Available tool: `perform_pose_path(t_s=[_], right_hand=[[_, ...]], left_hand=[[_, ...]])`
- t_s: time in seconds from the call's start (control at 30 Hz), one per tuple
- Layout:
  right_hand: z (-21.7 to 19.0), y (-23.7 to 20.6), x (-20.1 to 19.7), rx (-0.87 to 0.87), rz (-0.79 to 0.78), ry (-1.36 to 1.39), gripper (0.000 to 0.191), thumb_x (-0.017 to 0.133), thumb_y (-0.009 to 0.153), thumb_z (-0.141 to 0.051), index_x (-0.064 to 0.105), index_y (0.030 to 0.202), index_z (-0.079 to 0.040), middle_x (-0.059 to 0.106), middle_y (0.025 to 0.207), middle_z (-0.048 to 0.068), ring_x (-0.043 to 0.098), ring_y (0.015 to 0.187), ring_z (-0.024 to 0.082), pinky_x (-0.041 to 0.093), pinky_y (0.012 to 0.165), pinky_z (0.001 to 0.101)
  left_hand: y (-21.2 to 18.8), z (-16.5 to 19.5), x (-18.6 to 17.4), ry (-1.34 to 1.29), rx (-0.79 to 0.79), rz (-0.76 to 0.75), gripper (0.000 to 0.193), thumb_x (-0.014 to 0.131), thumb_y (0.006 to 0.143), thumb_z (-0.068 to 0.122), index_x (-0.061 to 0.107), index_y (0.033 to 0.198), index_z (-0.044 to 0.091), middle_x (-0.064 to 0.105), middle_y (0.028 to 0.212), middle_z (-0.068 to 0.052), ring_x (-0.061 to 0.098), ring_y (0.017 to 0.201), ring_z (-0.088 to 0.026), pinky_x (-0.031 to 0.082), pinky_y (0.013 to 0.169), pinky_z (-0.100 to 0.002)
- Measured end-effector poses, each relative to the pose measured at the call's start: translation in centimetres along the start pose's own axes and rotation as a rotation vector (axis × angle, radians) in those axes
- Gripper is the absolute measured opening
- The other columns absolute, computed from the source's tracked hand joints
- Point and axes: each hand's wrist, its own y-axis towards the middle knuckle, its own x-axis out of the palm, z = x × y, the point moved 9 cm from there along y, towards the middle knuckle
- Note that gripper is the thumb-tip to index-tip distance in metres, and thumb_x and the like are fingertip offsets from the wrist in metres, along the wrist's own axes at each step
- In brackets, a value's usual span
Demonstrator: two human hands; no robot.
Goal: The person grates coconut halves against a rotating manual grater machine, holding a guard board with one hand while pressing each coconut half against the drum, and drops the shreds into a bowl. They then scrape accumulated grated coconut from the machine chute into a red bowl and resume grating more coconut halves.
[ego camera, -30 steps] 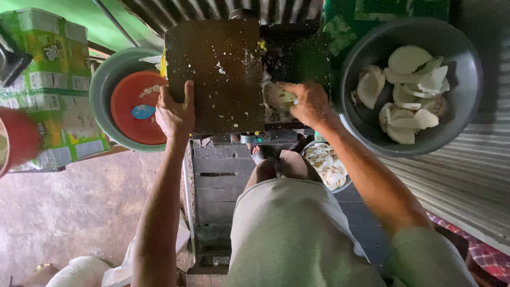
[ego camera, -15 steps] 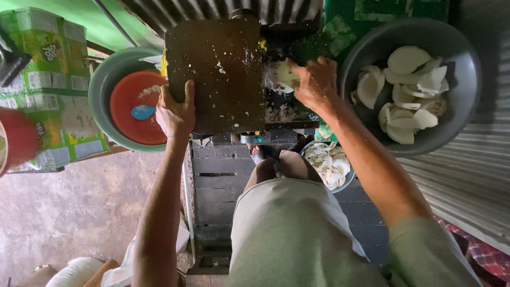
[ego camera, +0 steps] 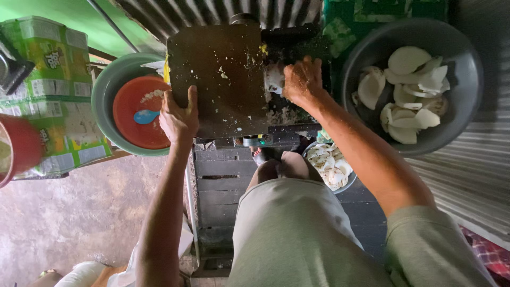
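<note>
My left hand (ego camera: pixel 179 118) rests on the near left edge of a dark, flecked metal box (ego camera: pixel 220 79), fingers curled over its rim. My right hand (ego camera: pixel 303 81) grips a white coconut piece (ego camera: pixel 274 77) and presses it against the right side of that box, over a dark opening with white shavings (ego camera: pixel 280 114) below. A large grey basin (ego camera: pixel 461 69) at the right holds several white coconut pieces (ego camera: pixel 406 93).
A green basin (ego camera: pixel 106 87) at the left holds a red bowl (ego camera: pixel 133 114) with a blue spoon (ego camera: pixel 144 116). Green cartons (ego camera: pixel 53 90) stand further left. A small bowl of coconut pieces (ego camera: pixel 330 167) sits by my knee, on dark wooden planks (ego camera: pixel 218 186). Corrugated metal sheet (ego camera: pixel 473 175) lies to the right.
My right hand has moved away from me along the box's right side, carrying the coconut piece up to the opening. The left hand has stayed on the box edge.
</note>
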Motion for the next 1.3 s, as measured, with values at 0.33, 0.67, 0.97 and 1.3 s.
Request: perform_pose_path(t_s=[0.33,0.67,0.97,1.3], right_hand=[[-1.4,-1.4,0.3,-0.092,0.189,-0.048,0.015,0.066,0.079,-0.016,0.074,0.085,-0.006,0.07,0.092,0.022,0.057,0.102,0.039,0.038,0.092,0.0551],[-2.2,-1.2,0.6,-0.09,0.085,-0.084,0.017,0.066,0.08,-0.016,0.075,0.089,-0.005,0.07,0.091,0.022,0.059,0.1,0.038,0.041,0.087,0.0524],[-1.9,-0.4,2.1,-0.048,-0.016,0.028,0.013,0.065,0.077,-0.005,0.074,0.085,-0.001,0.069,0.09,0.026,0.061,0.101,0.041,0.044,0.087,0.0526],[-2.5,0.4,1.1,-0.046,0.053,0.069,0.015,0.068,0.074,-0.004,0.077,0.087,-0.002,0.071,0.091,0.026,0.064,0.096,0.042,0.048,0.085,0.0534]], left_hand=[[-0.2,0.6,-0.5,-0.008,0.055,0.031,0.068,0.067,0.099,0.059,0.065,0.117,-0.006,0.072,0.103,-0.029,0.071,0.09,-0.049,0.056,0.077,-0.054],[-0.1,0.4,-0.2,0.011,0.029,0.012,0.066,0.066,0.099,0.06,0.065,0.113,-0.005,0.072,0.102,-0.028,0.071,0.089,-0.048,0.056,0.077,-0.054],[0.0,0.1,-0.1,0.002,0.041,0.02,0.064,0.066,0.1,0.06,0.064,0.111,-0.003,0.071,0.1,-0.027,0.071,0.087,-0.047,0.056,0.074,-0.055],[-0.2,-0.1,0.2,0.007,0.041,0.027,0.061,0.068,0.099,0.06,0.064,0.108,0.0,0.071,0.098,-0.026,0.071,0.088,-0.047,0.055,0.075,-0.055]])
